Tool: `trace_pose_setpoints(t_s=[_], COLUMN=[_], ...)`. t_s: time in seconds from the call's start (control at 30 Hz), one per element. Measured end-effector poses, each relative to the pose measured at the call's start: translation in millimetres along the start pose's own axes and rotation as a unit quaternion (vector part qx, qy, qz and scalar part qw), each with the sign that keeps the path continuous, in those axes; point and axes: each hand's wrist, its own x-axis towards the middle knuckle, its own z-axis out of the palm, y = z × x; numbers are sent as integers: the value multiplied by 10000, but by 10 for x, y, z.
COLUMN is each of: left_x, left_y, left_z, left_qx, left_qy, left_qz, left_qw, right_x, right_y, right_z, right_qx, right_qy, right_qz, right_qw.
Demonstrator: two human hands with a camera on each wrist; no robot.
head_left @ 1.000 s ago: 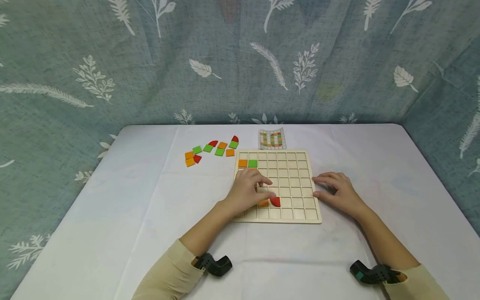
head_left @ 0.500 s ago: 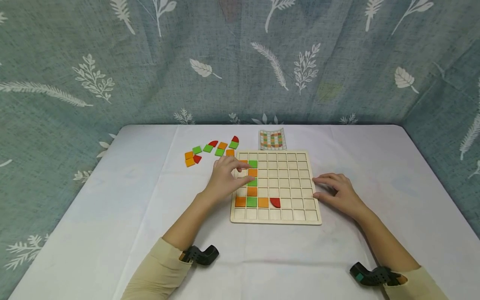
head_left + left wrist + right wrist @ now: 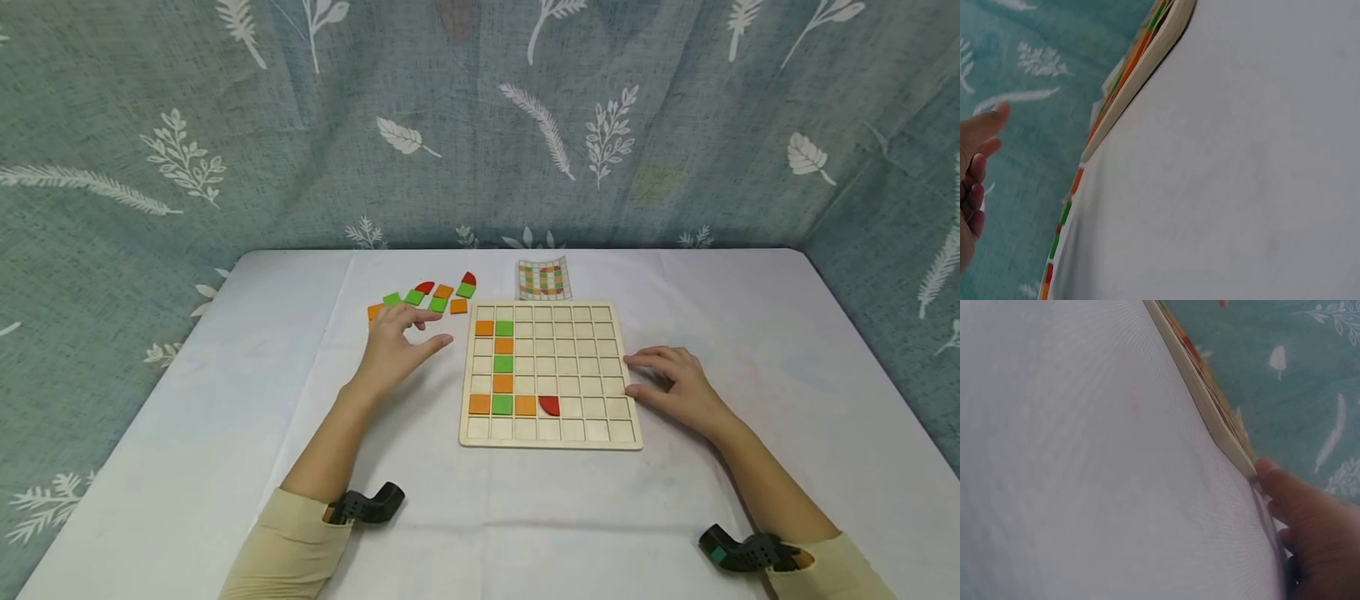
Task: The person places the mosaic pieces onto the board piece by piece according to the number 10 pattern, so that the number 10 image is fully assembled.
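Observation:
A wooden grid board (image 3: 592, 432) lies on the table, with orange and green square tiles down its second column and along a lower row. One red quarter-circle tile (image 3: 550, 406) sits in that lower row, right of an orange tile (image 3: 527, 406). My left hand (image 3: 393, 346) hovers left of the board, thumb and fingers apart with nothing seen between them. It partly hides the loose tiles behind it, such as an orange tile (image 3: 374, 312). My right hand (image 3: 678, 383) touches the board's right edge with fingertips and thumb; the right wrist view shows the thumb (image 3: 1269, 472) at that edge.
Loose green, orange and red tiles lie beyond the board's upper left, among them a green tile (image 3: 438, 305) and a red tile (image 3: 468, 278). A printed pattern card (image 3: 543, 279) lies behind the board. A leaf-patterned cloth (image 3: 480, 125) hangs behind the white table (image 3: 480, 517).
My left hand has moved left from over the board to the loose tiles, uncovering the tiles in the left columns. My right hand stays at the board's right edge.

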Motion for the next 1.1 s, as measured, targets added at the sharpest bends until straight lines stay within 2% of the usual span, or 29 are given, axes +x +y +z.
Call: trace_pose_setpoints(t_s=[0.3, 0.43, 0.6, 0.87, 1.1], left_x=[-6, -24, -30, 27, 122], left_y=[-308, -428, -588, -854, -950], left_z=[-297, -408, -464, -484, -454], left_qx=[11, 62, 335, 706, 735], left_qy=[451, 471, 130, -490, -896], left_qz=[-354, -546, -792, -975, -1489], left_qw=[9984, 9974, 9962, 9915, 9820], right_x=[-10, -14, -21, -15, 4], right_y=[-1, 0, -1, 6, 17], right_z=[7, 5, -4, -5, 3], right_qx=[64, 57, 26, 104, 45], right_qy=[-89, -82, -40, -39, -37], right_qz=[134, 148, 113, 59, -8], right_qw=[9998, 9998, 9999, 9999, 10000])
